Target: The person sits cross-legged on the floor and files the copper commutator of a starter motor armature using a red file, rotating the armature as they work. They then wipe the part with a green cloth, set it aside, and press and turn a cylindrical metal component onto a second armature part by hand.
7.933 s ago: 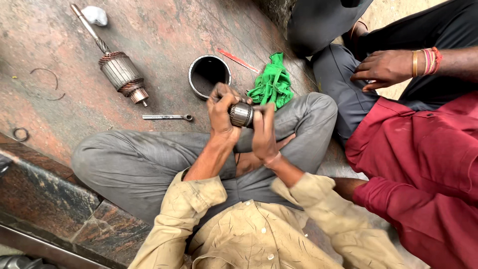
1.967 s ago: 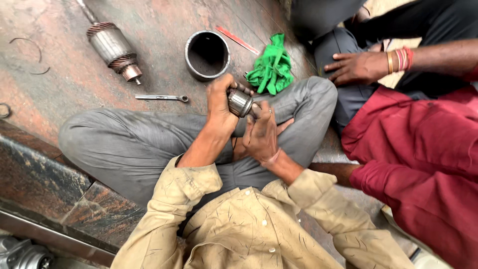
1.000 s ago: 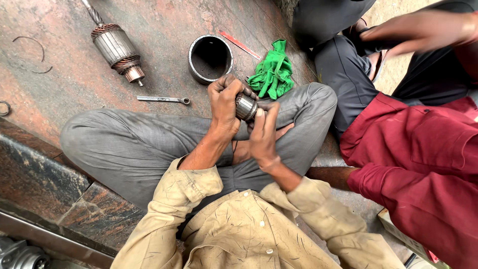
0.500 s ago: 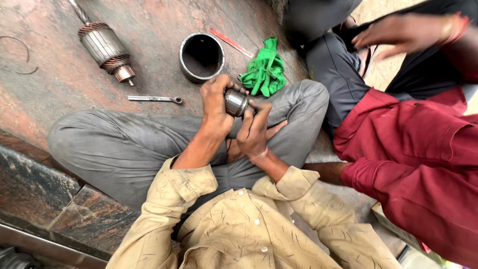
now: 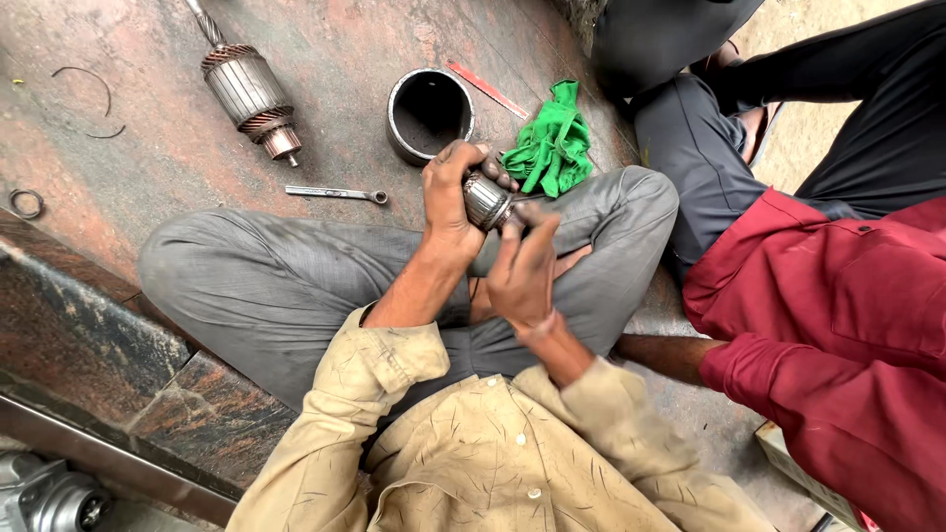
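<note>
A small ribbed metal cylinder part is held over my crossed legs in grey trousers. My left hand wraps around it from the left, greasy fingers curled over its top. My right hand is just below and to the right, fingertips touching the part's near end. Both sleeves are tan and stained.
On the stone floor lie a motor armature with shaft, a hollow metal cylinder housing, a small spanner, a green cloth, a red strip, wire rings. A person in a maroon shirt sits close at right.
The other person's raised hand at upper right has dropped out of view. My right hand has shifted slightly lower on the part; my left hand keeps its grip.
</note>
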The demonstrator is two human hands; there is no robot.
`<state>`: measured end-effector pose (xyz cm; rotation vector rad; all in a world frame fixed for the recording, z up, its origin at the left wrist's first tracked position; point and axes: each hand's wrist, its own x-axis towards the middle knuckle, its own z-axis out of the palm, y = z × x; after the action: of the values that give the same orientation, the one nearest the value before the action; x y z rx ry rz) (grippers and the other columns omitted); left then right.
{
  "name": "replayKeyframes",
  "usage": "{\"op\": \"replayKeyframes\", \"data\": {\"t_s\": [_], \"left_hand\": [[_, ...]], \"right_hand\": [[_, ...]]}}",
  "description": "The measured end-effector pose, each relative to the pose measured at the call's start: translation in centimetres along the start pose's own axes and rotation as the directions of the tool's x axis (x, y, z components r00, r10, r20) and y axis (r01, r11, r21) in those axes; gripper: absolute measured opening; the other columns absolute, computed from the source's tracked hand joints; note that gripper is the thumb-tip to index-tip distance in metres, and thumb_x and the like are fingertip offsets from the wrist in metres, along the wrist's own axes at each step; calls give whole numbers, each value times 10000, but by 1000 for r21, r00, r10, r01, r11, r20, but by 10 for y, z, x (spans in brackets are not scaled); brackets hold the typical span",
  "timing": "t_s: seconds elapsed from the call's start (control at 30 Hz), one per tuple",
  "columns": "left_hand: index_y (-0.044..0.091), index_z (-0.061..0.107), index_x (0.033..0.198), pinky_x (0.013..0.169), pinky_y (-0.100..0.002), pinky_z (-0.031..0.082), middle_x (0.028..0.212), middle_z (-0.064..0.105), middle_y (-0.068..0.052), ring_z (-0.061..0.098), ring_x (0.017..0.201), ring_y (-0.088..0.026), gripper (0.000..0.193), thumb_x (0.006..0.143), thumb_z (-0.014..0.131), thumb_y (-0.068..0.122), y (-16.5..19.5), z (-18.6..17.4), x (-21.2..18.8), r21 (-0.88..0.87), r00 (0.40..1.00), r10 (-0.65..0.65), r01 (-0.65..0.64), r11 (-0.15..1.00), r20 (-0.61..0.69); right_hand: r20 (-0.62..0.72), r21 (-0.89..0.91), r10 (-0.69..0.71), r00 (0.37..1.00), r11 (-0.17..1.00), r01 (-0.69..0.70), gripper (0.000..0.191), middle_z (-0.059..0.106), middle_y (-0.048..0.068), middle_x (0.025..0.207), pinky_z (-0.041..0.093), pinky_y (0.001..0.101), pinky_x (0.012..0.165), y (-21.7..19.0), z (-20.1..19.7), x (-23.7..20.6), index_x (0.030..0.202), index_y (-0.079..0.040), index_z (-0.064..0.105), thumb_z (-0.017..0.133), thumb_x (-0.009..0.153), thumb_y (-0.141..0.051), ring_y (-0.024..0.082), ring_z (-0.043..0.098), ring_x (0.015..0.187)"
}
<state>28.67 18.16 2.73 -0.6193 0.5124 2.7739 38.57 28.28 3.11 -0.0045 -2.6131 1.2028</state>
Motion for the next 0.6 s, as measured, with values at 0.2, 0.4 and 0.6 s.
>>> {"op": "replayKeyframes", "data": {"t_s": [0.2, 0.4, 0.6], "left_hand": [[68, 513, 669, 583, -410, 588, 661, 597, -113, 630, 568, -225, 261, 872, 652, -19, -8, -2, -2, 49, 996, 74, -76, 996, 40], [120, 498, 651, 534, -380, 576, 639, 593, -90, 623, 536, -209, 298, 846, 655, -42, -4, 0, -6, 3, 996, 88, -88, 996, 20], [40, 607, 695, 541, -382, 592, 623, 598, -101, 617, 518, -213, 161, 847, 634, -6, -4, -4, -5, -60, 993, -32, 26, 998, -111]], "right_hand": [[-72, 72, 41, 997, 997, -36, 322, 591, 212, 1127, 404, 469, 979, 11, 9, 11, 1247, 72, 456, 413, 1115, -218, 334, 592, 1043], [47, 177, 201, 978, 962, -207, 293, 576, 199, 1131, 386, 464, 988, -9, -3, 7, 1256, 69, 438, 406, 1130, -194, 337, 584, 1041], [-15, -79, -54, 998, 995, 53, 311, 595, 224, 1135, 479, 477, 912, -7, -1, 3, 1273, 53, 429, 404, 1139, -226, 360, 607, 1006]]}}
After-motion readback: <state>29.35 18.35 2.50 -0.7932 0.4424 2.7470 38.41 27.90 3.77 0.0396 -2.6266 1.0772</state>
